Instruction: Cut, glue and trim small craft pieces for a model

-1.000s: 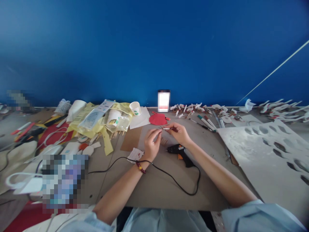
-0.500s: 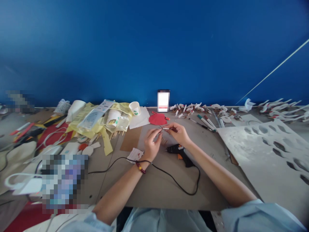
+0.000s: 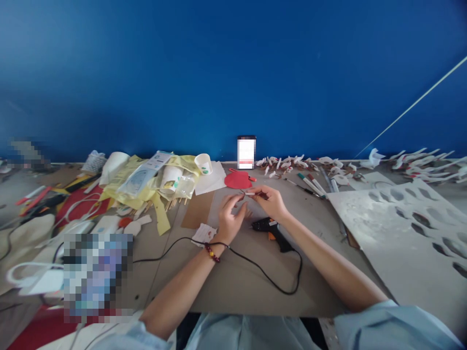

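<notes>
The right hand (image 3: 270, 200) pinches a small white piece (image 3: 249, 194) between thumb and fingertips, above the table (image 3: 237, 291), between the glue gun (image 3: 275, 231) and the far edge. A thin dark tip seems to stand out from the piece's left end. The left hand (image 3: 229, 218) is just beside that end, fingers curled and thumb parted from the forefinger, closed on nothing that shows; whether a fingertip touches the tip, I cannot tell.

The piece looks very light and fairly stiff, perhaps card or foam, and would likely bend or snap under a hard squeeze. The broader right end, where the right hand has it, seems the safe hold; the thin tip should be handled only lightly. Smooth sides and small size could let it roll between the fingers.

The glue gun lies on its side near the right forearm, and its cord (image 3: 264, 273) passes over the left wrist and loops toward the near edge. A red piece (image 3: 238, 180) lies just beyond the hands, before a phone (image 3: 246, 153) propped at the far edge.
</notes>
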Tool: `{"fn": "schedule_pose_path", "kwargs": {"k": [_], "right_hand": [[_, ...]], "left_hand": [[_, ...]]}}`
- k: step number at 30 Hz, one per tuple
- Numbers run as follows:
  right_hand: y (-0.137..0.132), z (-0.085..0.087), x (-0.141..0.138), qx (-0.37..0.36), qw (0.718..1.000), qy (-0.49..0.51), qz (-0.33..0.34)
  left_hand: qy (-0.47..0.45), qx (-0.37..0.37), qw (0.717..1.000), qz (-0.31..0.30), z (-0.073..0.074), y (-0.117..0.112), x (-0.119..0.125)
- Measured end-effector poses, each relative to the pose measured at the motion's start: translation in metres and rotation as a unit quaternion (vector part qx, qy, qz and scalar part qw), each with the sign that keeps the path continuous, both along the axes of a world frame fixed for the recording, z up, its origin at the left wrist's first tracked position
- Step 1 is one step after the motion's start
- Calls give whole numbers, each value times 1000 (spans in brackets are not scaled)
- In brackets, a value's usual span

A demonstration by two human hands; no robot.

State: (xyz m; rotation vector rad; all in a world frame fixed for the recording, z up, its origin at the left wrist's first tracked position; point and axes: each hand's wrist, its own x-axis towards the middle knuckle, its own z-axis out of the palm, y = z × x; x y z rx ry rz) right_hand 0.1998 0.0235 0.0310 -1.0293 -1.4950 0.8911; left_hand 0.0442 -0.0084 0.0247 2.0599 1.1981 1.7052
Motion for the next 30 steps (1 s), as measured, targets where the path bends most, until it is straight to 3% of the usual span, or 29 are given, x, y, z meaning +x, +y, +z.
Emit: {"fn": "schedule_pose_path", "kwargs": {"k": [12, 30], "right_hand": [[-6, 15, -1, 53, 998, -34, 4], [-3, 10, 2, 52, 998, -35, 2]], "left_hand": [[-48, -11, 999, -8, -3, 1, 2], [-39, -15, 999, -4, 4, -1, 2]]}}
